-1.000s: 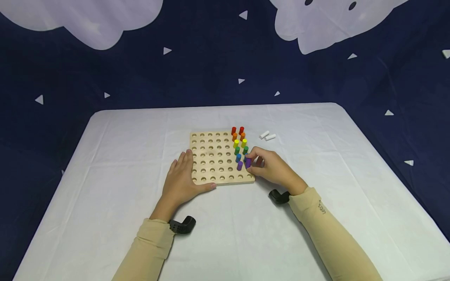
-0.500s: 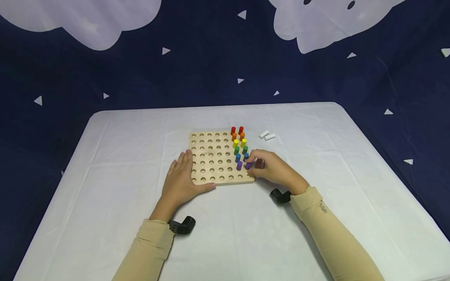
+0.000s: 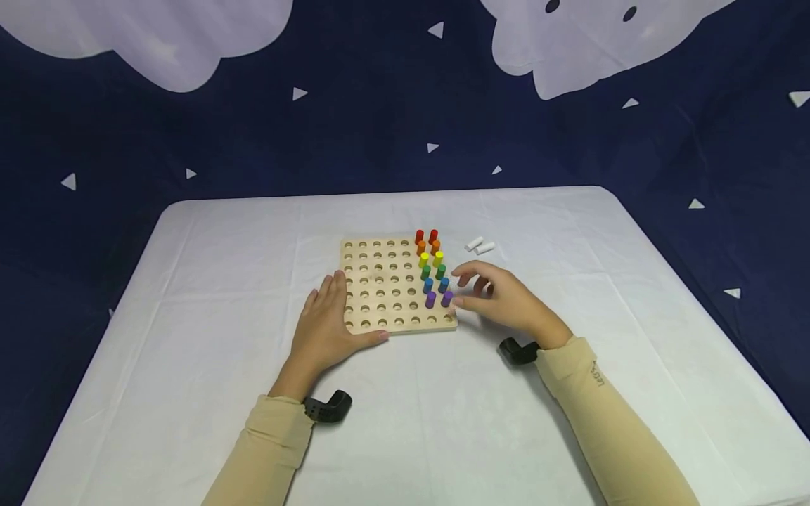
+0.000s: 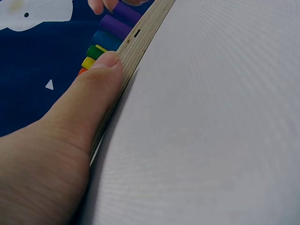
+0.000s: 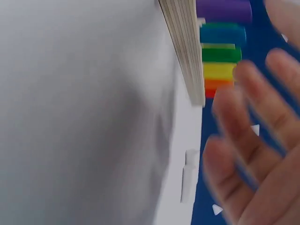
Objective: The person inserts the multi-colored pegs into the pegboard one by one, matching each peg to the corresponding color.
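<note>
A square wooden pegboard (image 3: 380,309) with rows of round holes lies on the table. Its two right-hand columns carry pairs of upright pegs, red at the back, then orange, yellow, green, blue and purple. My left hand (image 3: 323,327) rests against the board's left side, fingers straight; its thumb (image 4: 101,77) lies along the front edge. Beside the right-hand purple peg (image 3: 447,299), my right hand (image 3: 496,299) hovers with fingers spread apart and nothing in them. The thumb tip is close to that peg; whether it touches cannot be told.
Two white pegs (image 3: 484,248) lie loose on the table behind the board's right side. A white cloth covers the table (image 3: 221,281). A dark blue curtain (image 3: 373,119) with white clouds and triangles hangs behind.
My right hand lowered the purple peg upright into its hole beside the other purple one, then let go and drew slightly right with fingers parted. The left hand stayed in place.
</note>
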### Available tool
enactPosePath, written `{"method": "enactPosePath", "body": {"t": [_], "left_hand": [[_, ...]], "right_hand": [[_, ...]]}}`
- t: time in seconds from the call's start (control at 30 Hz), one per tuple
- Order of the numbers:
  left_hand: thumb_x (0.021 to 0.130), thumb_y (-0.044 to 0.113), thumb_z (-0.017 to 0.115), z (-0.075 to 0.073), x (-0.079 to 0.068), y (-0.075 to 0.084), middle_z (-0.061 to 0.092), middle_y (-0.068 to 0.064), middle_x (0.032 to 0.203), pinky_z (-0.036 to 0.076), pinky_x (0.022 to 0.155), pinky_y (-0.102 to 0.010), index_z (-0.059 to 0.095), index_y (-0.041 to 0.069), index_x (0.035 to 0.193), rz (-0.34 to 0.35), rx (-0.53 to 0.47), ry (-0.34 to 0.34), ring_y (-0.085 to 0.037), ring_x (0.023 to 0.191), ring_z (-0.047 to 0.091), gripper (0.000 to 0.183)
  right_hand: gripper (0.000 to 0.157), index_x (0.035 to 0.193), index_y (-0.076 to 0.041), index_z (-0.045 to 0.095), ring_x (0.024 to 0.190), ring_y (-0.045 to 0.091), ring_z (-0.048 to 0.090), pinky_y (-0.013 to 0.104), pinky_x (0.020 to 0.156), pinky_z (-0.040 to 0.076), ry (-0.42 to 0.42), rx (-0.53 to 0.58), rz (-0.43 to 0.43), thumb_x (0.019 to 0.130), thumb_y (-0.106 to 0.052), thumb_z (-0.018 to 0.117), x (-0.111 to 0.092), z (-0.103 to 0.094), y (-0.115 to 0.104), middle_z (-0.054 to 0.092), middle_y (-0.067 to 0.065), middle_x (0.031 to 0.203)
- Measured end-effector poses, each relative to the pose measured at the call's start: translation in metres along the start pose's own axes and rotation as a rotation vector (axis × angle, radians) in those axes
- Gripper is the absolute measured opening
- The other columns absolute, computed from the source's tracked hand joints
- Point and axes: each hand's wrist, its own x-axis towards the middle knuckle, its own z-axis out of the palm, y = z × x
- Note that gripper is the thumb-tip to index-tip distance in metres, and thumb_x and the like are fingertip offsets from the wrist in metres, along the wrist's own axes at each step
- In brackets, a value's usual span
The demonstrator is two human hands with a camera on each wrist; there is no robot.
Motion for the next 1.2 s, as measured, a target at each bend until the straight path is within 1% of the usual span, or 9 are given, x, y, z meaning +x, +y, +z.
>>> {"method": "enactPosePath", "body": {"t": [0.1, 0.2, 0.37, 0.5, 0.67, 0.8, 0.97, 1.1, 1.2], "left_hand": [[0.064, 0.085, 0.067, 0.001, 0.000, -0.001, 0.005, -0.015, 0.167, 0.003, 0.128, -0.048, 0.003, 0.001, 0.159, 0.000, 0.002, 0.004, -0.031, 0.156, 0.006, 0.142], [0.063, 0.085, 0.067, 0.002, 0.000, -0.001, 0.006, -0.015, 0.167, 0.003, 0.128, -0.048, 0.003, 0.002, 0.159, -0.001, 0.000, 0.011, -0.031, 0.156, 0.006, 0.142], [0.063, 0.084, 0.068, 0.001, -0.004, -0.002, 0.007, -0.016, 0.167, 0.004, 0.128, -0.048, 0.003, 0.002, 0.159, -0.013, -0.005, 0.021, -0.032, 0.156, 0.007, 0.142], [0.062, 0.087, 0.066, 0.001, -0.005, -0.002, 0.007, -0.016, 0.167, 0.005, 0.128, -0.048, 0.004, 0.002, 0.159, -0.019, 0.006, 0.022, -0.031, 0.156, 0.008, 0.143], [0.061, 0.089, 0.064, 0.002, -0.003, 0.000, 0.009, -0.015, 0.167, 0.005, 0.128, -0.047, 0.004, 0.003, 0.159, -0.008, 0.012, 0.024, -0.031, 0.156, 0.009, 0.143], [0.062, 0.088, 0.065, -0.002, -0.007, -0.001, 0.009, -0.015, 0.167, 0.005, 0.128, -0.046, 0.005, 0.003, 0.159, -0.034, 0.017, 0.045, -0.031, 0.156, 0.010, 0.143], [0.062, 0.086, 0.067, -0.006, -0.013, 0.000, 0.009, -0.014, 0.167, 0.005, 0.128, -0.045, 0.005, 0.003, 0.159, -0.062, 0.017, 0.054, -0.029, 0.156, 0.009, 0.142], [0.062, 0.086, 0.068, 0.000, -0.009, 0.013, 0.011, -0.012, 0.167, 0.005, 0.128, -0.043, 0.007, 0.003, 0.159, -0.045, 0.049, 0.041, -0.026, 0.156, 0.010, 0.142], [0.062, 0.086, 0.067, -0.004, -0.015, 0.016, 0.010, -0.010, 0.167, 0.005, 0.128, -0.041, 0.006, 0.004, 0.159, -0.076, 0.069, 0.017, -0.024, 0.156, 0.009, 0.141]], "right_hand": [[0.047, 0.133, -0.012, 0.056, 0.086, 0.021, 0.057, 0.032, 0.070, 0.049, 0.082, -0.009, 0.122, 0.094, -0.033, 0.069, 0.008, -0.008, 0.011, 0.062, 0.006, 0.108], [0.051, 0.136, -0.008, 0.048, 0.081, 0.020, 0.053, 0.029, 0.068, 0.046, 0.138, -0.077, 0.270, 0.097, -0.037, 0.063, 0.019, -0.017, 0.024, 0.057, 0.007, 0.105], [0.071, 0.143, 0.003, 0.033, 0.085, 0.021, 0.053, 0.029, 0.072, 0.045, 0.113, -0.145, 0.441, 0.097, -0.044, 0.057, 0.043, -0.026, 0.030, 0.055, 0.011, 0.105], [0.075, 0.144, 0.008, 0.033, 0.097, 0.027, 0.054, 0.036, 0.084, 0.047, 0.087, -0.159, 0.519, 0.097, -0.047, 0.053, 0.055, -0.027, 0.031, 0.056, 0.017, 0.111], [0.058, 0.132, 0.005, 0.045, 0.099, 0.031, 0.054, 0.039, 0.082, 0.047, 0.077, -0.246, 0.549, 0.098, -0.042, 0.049, 0.058, -0.029, 0.034, 0.057, 0.019, 0.114], [0.052, 0.128, 0.003, 0.048, 0.097, 0.031, 0.054, 0.038, 0.078, 0.047, 0.057, -0.278, 0.510, 0.098, -0.039, 0.050, 0.069, -0.028, 0.029, 0.059, 0.019, 0.113], [0.056, 0.136, 0.005, 0.048, 0.105, 0.034, 0.056, 0.047, 0.089, 0.049, 0.033, -0.290, 0.464, 0.095, -0.033, 0.049, 0.077, -0.026, 0.021, 0.059, 0.022, 0.121], [0.060, 0.137, 0.006, 0.048, 0.110, 0.039, 0.056, 0.054, 0.094, 0.048, 0.045, -0.287, 0.470, 0.094, -0.036, 0.050, 0.058, -0.034, 0.030, 0.058, 0.027, 0.126], [0.064, 0.138, 0.007, 0.045, 0.114, 0.044, 0.054, 0.058, 0.095, 0.047, -0.029, -0.289, 0.469, 0.096, -0.040, 0.047, 0.059, -0.035, 0.030, 0.055, 0.031, 0.132]]}}
